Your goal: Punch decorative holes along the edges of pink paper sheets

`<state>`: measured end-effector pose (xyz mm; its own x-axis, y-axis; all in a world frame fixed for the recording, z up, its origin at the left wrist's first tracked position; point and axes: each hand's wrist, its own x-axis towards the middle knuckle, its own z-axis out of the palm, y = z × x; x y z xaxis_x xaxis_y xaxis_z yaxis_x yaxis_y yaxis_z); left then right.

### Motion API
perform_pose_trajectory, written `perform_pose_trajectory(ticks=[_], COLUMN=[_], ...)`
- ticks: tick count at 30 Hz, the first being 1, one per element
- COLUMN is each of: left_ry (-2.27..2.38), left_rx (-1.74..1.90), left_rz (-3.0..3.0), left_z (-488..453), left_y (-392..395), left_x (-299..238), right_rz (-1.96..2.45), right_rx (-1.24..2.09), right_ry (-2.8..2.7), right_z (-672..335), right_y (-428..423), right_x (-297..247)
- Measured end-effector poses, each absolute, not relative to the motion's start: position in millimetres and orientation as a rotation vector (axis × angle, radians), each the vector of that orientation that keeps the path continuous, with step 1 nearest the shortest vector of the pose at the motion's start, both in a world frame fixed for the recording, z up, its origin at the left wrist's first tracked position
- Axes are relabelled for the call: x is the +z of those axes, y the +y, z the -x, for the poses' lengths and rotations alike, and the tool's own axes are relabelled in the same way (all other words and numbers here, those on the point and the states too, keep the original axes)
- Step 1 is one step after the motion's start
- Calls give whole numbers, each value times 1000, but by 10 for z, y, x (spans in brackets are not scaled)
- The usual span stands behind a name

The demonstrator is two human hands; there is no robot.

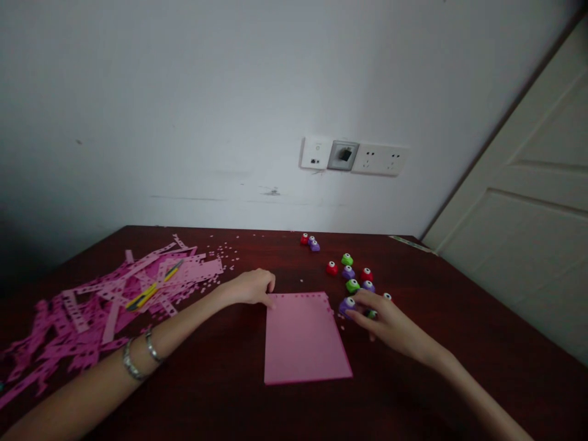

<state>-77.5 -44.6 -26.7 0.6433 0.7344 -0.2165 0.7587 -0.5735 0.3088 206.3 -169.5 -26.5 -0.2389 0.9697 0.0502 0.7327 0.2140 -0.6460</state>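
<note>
A pink paper sheet (pixel 303 338) lies on the dark red table (pixel 413 380), with small holes punched along its far edge. My left hand (pixel 252 286) rests curled at the sheet's far left corner, fingertips touching the edge. My right hand (pixel 384 321) reaches past the sheet's far right corner, fingers closing on a purple craft punch (pixel 346 304). A green punch (pixel 372 314) shows under that hand.
Several small red, green and purple punches (pixel 349 272) are scattered behind the sheet. A heap of punched pink paper strips (pixel 96 306) with a yellow utility knife (pixel 151 288) lies at left. Wall sockets (pixel 353 157) sit on the white wall; a door (pixel 528 208) stands at right.
</note>
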Motion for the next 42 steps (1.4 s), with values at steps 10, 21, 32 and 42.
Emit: perform_pose_trajectory(ticks=[10,21,32,42], left_ry=[1052,946,1024,972], left_rx=[-2,108,173,126], left_rz=[-2398,-2048,-1688,-1541], left_z=[792,854,919,912], left_y=[-324,-169,-102,-80], left_x=[-374,-381,-347,-416], right_rz=[1499,1542,1535,1508], right_rx=[885,843,798,797], right_ry=[-1965,-1967,-1912,-1916], right_z=[-2110,-2157,-2099,-2081], right_y=[-1674,-1634,-1655,-1640], right_x=[-350,-397,-422,-472])
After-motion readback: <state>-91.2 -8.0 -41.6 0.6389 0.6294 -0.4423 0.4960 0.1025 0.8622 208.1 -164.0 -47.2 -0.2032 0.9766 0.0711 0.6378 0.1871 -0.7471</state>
